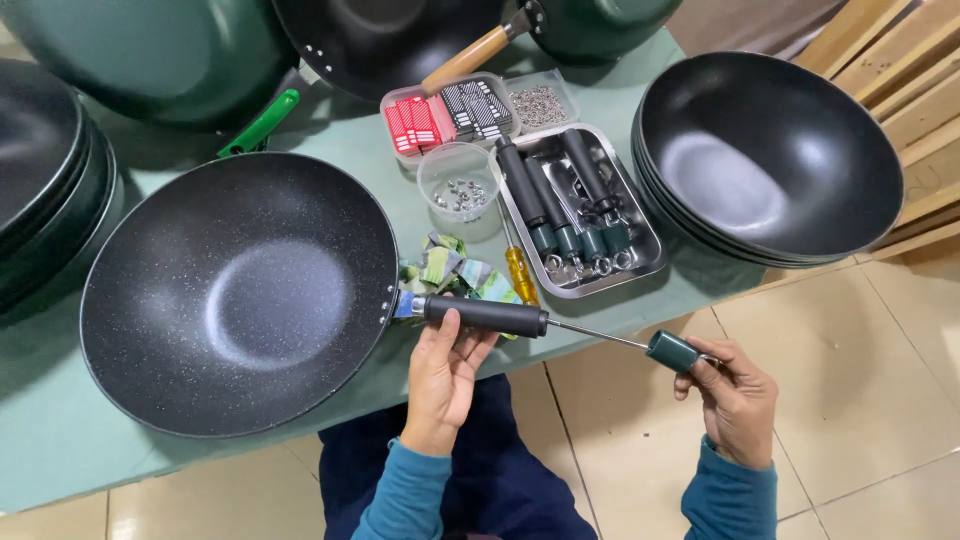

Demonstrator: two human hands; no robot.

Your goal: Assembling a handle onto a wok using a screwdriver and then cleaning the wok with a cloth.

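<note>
Gripping the grip (485, 315) in your left hand (445, 375) and pinching the cap (672, 350) with your right hand (735, 400), you risk bending the thin rod (598, 335); the wok (240, 295) could slide.

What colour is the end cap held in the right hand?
Dark green, on the end cap pinched by the right hand; head view shows it best.

Pan on table, parts tray to its right

Wok (240, 295) sits left on table (60, 440); metal tray (580, 215) of handles right of it, bowl stack (770, 160) far right, small cup (458, 182) between, compartment box (475, 110) behind.
</note>
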